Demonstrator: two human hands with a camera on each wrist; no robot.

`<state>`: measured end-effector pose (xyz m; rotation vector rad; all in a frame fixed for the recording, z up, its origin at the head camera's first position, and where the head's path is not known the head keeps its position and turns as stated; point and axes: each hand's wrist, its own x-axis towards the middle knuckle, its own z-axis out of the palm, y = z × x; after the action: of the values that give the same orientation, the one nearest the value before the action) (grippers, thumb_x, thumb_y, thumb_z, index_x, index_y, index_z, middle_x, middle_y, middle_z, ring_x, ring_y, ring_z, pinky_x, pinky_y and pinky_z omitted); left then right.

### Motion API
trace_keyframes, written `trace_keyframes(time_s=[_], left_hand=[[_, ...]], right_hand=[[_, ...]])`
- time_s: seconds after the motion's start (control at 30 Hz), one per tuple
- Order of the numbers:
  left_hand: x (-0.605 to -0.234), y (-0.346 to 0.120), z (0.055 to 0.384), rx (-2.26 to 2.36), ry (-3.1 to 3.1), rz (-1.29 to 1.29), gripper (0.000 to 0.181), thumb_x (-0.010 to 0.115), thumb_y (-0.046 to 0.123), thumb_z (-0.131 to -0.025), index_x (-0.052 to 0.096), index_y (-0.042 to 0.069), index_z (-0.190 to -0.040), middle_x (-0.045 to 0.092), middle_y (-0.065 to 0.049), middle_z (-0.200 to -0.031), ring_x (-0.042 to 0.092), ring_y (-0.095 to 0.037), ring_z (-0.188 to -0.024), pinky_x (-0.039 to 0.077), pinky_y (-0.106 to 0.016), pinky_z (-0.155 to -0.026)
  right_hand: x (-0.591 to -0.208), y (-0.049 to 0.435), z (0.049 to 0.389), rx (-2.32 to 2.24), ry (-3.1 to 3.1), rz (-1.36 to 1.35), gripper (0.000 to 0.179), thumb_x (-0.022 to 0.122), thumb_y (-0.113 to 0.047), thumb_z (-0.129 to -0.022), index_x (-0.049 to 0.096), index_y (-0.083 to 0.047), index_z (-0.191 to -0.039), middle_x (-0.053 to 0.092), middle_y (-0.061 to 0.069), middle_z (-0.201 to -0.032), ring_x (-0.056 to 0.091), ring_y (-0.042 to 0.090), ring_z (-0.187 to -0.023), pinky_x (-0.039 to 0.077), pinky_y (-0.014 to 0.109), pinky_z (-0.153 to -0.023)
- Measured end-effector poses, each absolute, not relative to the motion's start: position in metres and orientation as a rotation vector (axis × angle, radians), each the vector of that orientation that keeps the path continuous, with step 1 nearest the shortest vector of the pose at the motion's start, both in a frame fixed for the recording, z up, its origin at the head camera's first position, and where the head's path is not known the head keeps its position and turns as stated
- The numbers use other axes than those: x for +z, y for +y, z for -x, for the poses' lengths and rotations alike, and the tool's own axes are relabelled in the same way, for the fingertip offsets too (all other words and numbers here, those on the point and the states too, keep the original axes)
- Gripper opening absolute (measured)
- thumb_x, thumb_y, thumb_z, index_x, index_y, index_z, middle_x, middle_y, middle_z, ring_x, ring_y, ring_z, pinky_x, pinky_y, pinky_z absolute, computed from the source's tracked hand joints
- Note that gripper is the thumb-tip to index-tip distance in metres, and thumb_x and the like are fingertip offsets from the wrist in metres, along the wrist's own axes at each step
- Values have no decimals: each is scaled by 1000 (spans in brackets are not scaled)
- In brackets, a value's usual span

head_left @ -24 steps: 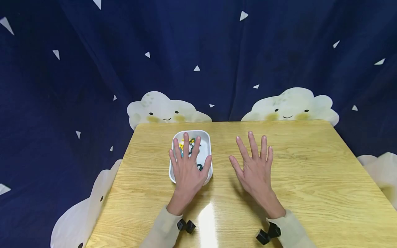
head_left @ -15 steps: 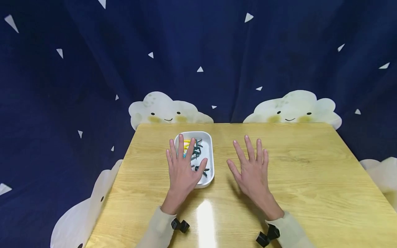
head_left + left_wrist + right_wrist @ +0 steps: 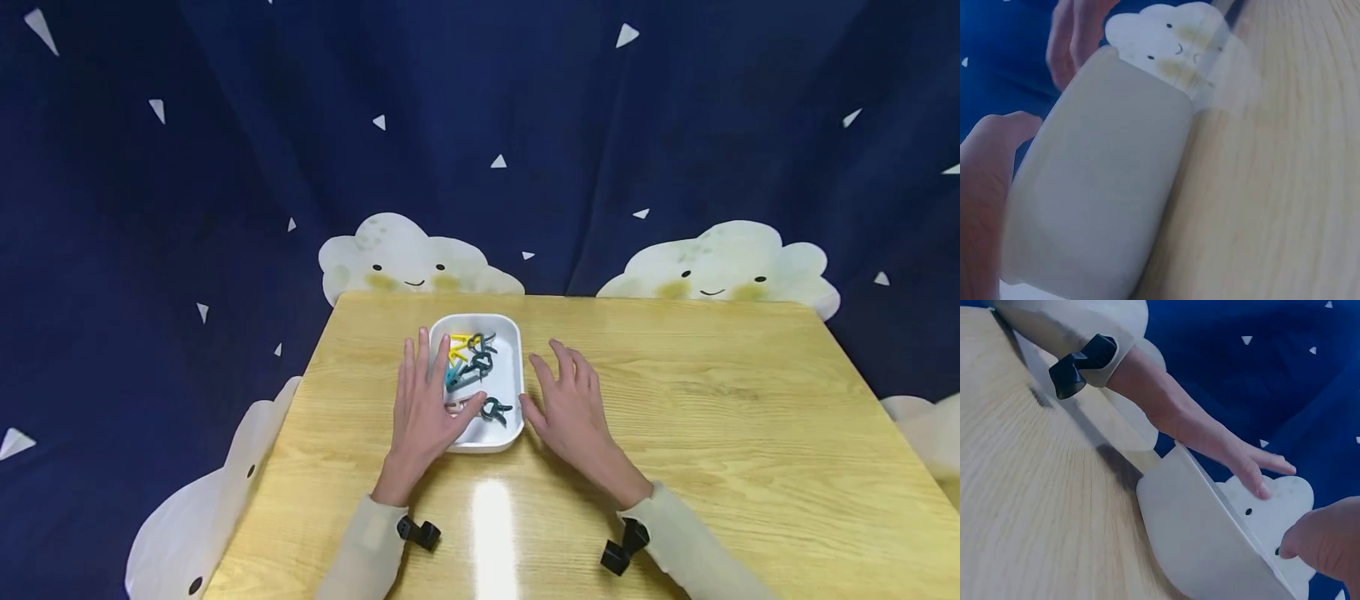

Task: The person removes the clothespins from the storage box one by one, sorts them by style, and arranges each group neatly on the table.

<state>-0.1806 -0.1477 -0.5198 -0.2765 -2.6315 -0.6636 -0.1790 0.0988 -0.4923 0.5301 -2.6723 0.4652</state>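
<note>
My left hand [image 3: 423, 408] hovers over the left side of a white tray [image 3: 506, 375], fingers straight and thumb spread across its near part. To the tray's right is my right hand [image 3: 572, 410], its fingers slightly bent and its thumb tip beside the rim. Neither hand holds anything. Inside the tray lie several small clips: a dark green spring clip [image 3: 495, 411] near the front, more dark green ones [image 3: 481, 364] further back, yellow clips [image 3: 457, 353] and a teal clip [image 3: 452, 375]. My left hand hides part of the contents. The right wrist view shows the left hand [image 3: 1210, 440] above the tray's rim.
The tray stands on a light wooden table [image 3: 705, 442], left of its middle. A dark blue curtain [image 3: 450, 75] with white triangles and clouds hangs behind and beside the table. Each sleeve carries a black wrist mount [image 3: 626, 546].
Both hands were spread flat with fingers apart. My left hand has shifted left, uncovering more clips. My right hand has moved left towards the tray and its fingers have bent.
</note>
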Motion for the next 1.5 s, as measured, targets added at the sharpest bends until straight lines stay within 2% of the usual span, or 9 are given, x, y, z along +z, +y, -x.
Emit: trace_keyframes(time_s=[0.17, 0.3, 0.47, 0.63, 0.87, 1.03, 1.2, 1.37, 1.5], left_hand=[[-524, -149, 182, -638, -2673, 298, 110, 53, 81, -89, 6, 24, -170, -6, -6, -177, -4, -34, -162, 16, -62, -127], [-526, -149, 182, -633, -2672, 306, 112, 51, 81, -90, 7, 16, -170, -2, -12, -176, -5, -30, -162, 16, -60, -128], [-526, -151, 180, -647, -2690, 290, 118, 53, 79, -91, 8, 1, -167, -4, -16, -175, -10, -25, -162, 12, -51, -130], [-525, -154, 180, -668, -2757, 274, 120, 52, 80, -91, 5, -2, -165, -11, -13, -174, -13, -23, -161, 8, -45, -131], [-526, -153, 181, -643, -2799, 270, 123, 52, 83, -89, 11, -5, -165, -7, -15, -174, -2, -32, -162, 11, -48, -131], [-526, -154, 179, -602, -2824, 254, 127, 53, 85, -87, 12, -7, -164, -4, -18, -174, -2, -32, -162, 10, -46, -131], [-526, -155, 178, -574, -2851, 244, 130, 51, 88, -85, 11, -7, -164, -4, -19, -173, -4, -30, -162, 7, -43, -131], [-527, -155, 178, -569, -2857, 239, 130, 51, 88, -85, 12, -8, -163, -1, -20, -173, 0, -32, -162, 9, -44, -131], [-527, -155, 178, -576, -2852, 252, 130, 51, 88, -85, 13, -8, -163, 1, -22, -173, 2, -34, -162, 12, -46, -131]], right_hand=[[-490, 81, 192, 388, -2779, -636, 50, 71, -34, -95, 63, -6, -136, 48, 24, -146, 42, 44, -132, 38, 58, -108], [-487, 69, 204, 228, -2866, -750, 51, 75, -38, -92, 67, -6, -131, 56, 20, -135, 44, 39, -129, 37, 55, -109], [-478, 59, 217, -29, -2949, -938, 42, 81, -45, -87, 74, -6, -102, 64, 12, -113, 48, 33, -118, 37, 52, -107], [-467, 49, 228, -311, -2973, -1136, 39, 89, -51, -77, 71, -17, -77, 65, 4, -97, 48, 28, -109, 34, 50, -107], [-475, 44, 244, -294, -3017, -1226, 32, 89, -39, -77, 66, -17, -76, 65, 1, -87, 51, 25, -100, 36, 44, -100], [-486, 43, 250, -133, -2975, -1282, 37, 82, -48, -86, 65, -17, -74, 67, 2, -85, 53, 25, -92, 40, 44, -92], [-501, 41, 252, -31, -2913, -1245, 41, 76, -55, -89, 73, -14, -85, 69, 3, -93, 56, 26, -92, 41, 42, -86], [-510, 39, 252, 20, -2884, -1154, 56, 79, -59, -82, 71, -6, -102, 67, 9, -103, 54, 29, -99, 42, 42, -87], [-511, 39, 252, 90, -2887, -1094, 64, 84, -59, -78, 70, -3, -106, 64, 12, -106, 51, 30, -102, 43, 42, -89]])
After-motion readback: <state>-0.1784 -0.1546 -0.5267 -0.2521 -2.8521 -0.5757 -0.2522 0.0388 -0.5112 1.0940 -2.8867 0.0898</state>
